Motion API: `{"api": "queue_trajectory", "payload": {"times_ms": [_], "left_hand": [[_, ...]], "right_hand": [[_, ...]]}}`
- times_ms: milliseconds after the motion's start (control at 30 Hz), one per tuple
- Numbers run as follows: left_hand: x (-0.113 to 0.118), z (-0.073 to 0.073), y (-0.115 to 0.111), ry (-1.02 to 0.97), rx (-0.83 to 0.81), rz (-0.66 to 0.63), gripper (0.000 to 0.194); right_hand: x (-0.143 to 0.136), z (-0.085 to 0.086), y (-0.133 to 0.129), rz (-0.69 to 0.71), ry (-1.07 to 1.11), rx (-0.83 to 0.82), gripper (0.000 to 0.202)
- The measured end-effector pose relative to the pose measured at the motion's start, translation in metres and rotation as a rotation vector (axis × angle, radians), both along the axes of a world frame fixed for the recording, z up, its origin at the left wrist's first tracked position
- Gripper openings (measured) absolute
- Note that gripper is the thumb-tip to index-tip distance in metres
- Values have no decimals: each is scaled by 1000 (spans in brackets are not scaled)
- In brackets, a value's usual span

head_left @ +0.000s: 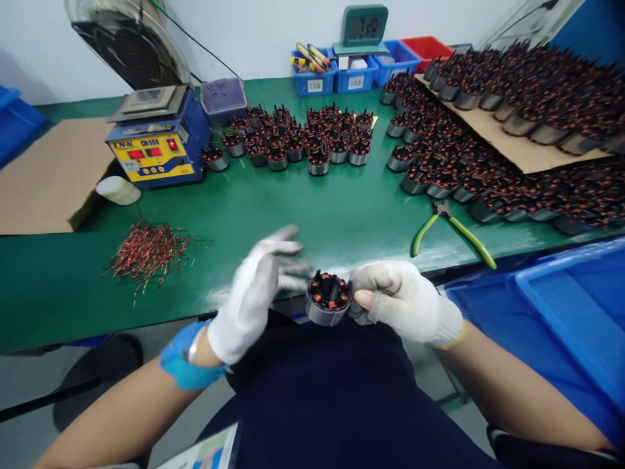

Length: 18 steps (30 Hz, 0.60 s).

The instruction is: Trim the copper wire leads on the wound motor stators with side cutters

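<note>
On my feed, the right hand point(403, 299) pinches 1 wound stator point(325, 315) between thumb and fingers at its right side, coil opening upward. The left hand point(247, 296) is blurred, its fingers extended and slightly spread just beside the stator's left rim; I cannot tell whether they touch it. Ahead and to the right of the right-hand fingers, I see cutters point(442, 209), handles apart, on the green bench point(273, 208). Left of the left-hand fingers lies a pile of short copper-coloured wires point(149, 254). Farther beyond the fingers, I identify grouped stators point(319, 164), a blue-and-yellow unit point(159, 144) to the left, and a clock point(364, 26) reading 7:20.
</note>
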<state>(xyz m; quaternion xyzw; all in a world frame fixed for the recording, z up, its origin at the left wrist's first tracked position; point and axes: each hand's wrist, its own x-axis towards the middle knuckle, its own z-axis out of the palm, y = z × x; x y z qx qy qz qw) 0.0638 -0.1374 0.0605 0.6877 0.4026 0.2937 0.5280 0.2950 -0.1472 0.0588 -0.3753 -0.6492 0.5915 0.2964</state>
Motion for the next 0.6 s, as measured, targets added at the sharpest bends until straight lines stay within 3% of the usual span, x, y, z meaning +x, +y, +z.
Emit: {"api": "queue_trajectory", "payload": {"times_ms": [67, 100, 133, 200, 300, 400, 467, 533, 600], "left_hand": [[5, 4, 1, -71, -557, -158, 68], [7, 7, 1, -104, -704, -236, 66], [7, 11, 0, -123, -745, -281, 61], [6, 17, -3, -138, -510, -241, 52], [1, 24, -10, -34, 182, -261, 47], [0, 23, -13, 96, 611, -412, 26], [1, 18, -12, 127, 665, -305, 32], [4, 13, -7, 166, 544, -156, 42], [7, 7, 0, 220, 430, -131, 44]], "right_hand": [[2, 6, 1, -10, -134, 188, 23], [2, 6, 1, -12, -169, 207, 22], [3, 5, 1, -16, -161, 163, 22], [2, -2, -1, -30, -32, -57, 25], [1, -13, -5, -35, 209, -388, 36], [-1, -12, -9, 9, 213, -463, 40], [-1, -7, -8, 20, 148, -369, 37], [-3, -4, -6, 4, 54, -230, 33], [-7, -7, -3, -36, 54, -220, 31]]}}
